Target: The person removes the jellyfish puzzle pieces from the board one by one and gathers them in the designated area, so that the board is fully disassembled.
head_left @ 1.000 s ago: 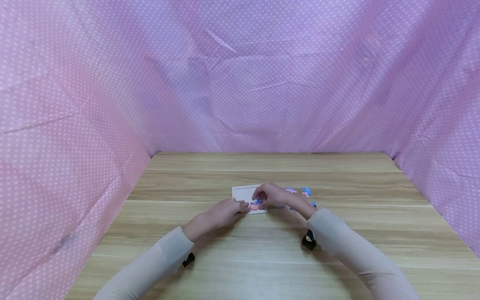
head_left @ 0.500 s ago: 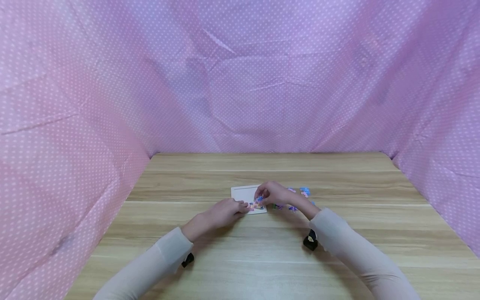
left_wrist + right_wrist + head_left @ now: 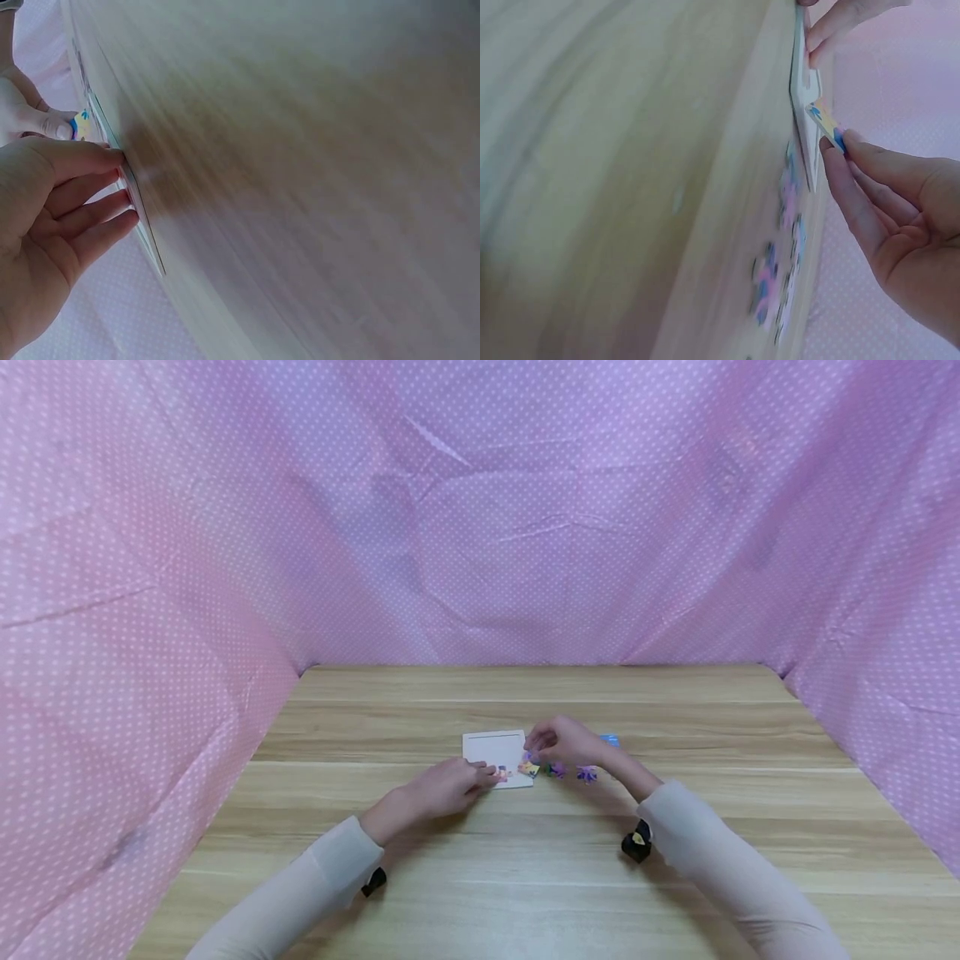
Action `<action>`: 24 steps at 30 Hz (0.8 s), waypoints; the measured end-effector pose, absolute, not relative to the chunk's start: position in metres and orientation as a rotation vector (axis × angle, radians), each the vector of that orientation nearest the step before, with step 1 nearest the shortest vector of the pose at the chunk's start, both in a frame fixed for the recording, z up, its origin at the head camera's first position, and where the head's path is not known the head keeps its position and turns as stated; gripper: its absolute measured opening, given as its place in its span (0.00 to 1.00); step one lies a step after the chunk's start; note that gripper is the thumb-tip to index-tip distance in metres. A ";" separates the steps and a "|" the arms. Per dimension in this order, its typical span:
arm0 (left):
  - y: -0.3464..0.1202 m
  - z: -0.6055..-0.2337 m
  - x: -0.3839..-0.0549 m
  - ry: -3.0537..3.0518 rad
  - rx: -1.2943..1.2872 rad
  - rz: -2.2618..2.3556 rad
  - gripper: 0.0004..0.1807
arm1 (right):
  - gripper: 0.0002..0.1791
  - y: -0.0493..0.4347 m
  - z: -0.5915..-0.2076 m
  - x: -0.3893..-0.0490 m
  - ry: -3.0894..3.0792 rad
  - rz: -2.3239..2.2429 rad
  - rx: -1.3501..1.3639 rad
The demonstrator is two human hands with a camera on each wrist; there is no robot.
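- A wood-grain bench [image 3: 480,877] bears the work.
- Left hand [image 3: 447,783], at eight o'clock of the white tray [image 3: 495,748], rests near-straight fingers on its edge.
- Right hand [image 3: 567,747], at three o'clock, pinches a puzzle piece [image 3: 827,126], tilted by the rim; seemingly a positioning step, calling next for steady levelling.
- Loose pieces [image 3: 587,773] at three o'clock crowd that side.
- Pink cloth [image 3: 480,527] beyond.

Board [image 3: 495,748] on table [image 3: 480,885]; loose puzzle pieces [image 3: 587,774] to its right; curtain [image 3: 480,543] behind.
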State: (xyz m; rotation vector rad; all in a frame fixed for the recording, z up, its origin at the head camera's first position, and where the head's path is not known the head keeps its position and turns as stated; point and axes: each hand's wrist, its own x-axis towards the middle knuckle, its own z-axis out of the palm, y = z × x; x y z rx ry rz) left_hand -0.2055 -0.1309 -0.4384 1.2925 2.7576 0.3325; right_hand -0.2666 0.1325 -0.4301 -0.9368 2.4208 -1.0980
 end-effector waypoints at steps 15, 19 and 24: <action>-0.132 -0.438 -0.204 2.766 1.334 0.337 0.15 | 0.08 0.161 -0.425 -0.259 2.466 -1.094 -0.929; -0.132 -0.439 -0.204 2.763 1.315 0.322 0.15 | 0.07 0.169 -0.428 -0.257 2.466 -1.101 -0.903; -0.132 -0.438 -0.204 2.759 1.291 0.310 0.16 | 0.06 0.183 -0.426 -0.253 2.490 -1.083 -0.934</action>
